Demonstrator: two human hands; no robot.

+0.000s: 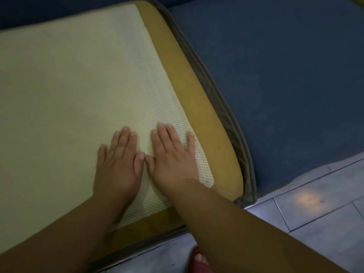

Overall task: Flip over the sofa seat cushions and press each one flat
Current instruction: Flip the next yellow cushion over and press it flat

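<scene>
A seat cushion (69, 79) lies on the sofa with its pale yellow dotted mesh side up and a mustard fabric border (189, 79) along its right and front edges. My left hand (118, 160) and my right hand (173, 154) rest flat on the mesh near the cushion's front right corner, palms down, fingers spread, thumbs almost touching. Neither hand holds anything. To the right lies a blue seat cushion (285, 85), its blue side up.
A grey piped edge (228, 113) runs between the two cushions. Pale tiled floor (325, 217) lies in front of the sofa at the lower right. A foot in a red slipper (199, 261) stands on the floor by the sofa's front edge.
</scene>
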